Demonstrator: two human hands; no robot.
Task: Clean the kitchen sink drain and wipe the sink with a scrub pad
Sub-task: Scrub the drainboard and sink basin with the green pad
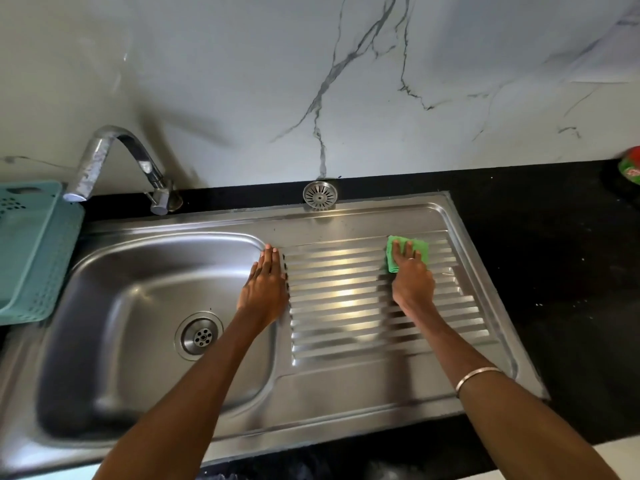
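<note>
A stainless steel sink (114, 271) has a basin on the left and a ribbed drainboard (346, 299) on the right. The drain (200, 336) sits open in the basin floor. A round metal drain strainer (320, 195) leans against the wall behind the sink. My right hand (412, 277) presses a green scrub pad (398, 252) flat onto the far right part of the drainboard, fingers straight. My left hand (266, 285) rests flat on the strip between basin and drainboard, holding nothing.
A chrome tap (114, 164) curves over the basin's back left corner. A teal plastic basket (31, 251) stands left of the sink. Black countertop (554, 258) runs to the right, with a red and green object (631, 168) at the far right edge. Marble wall behind.
</note>
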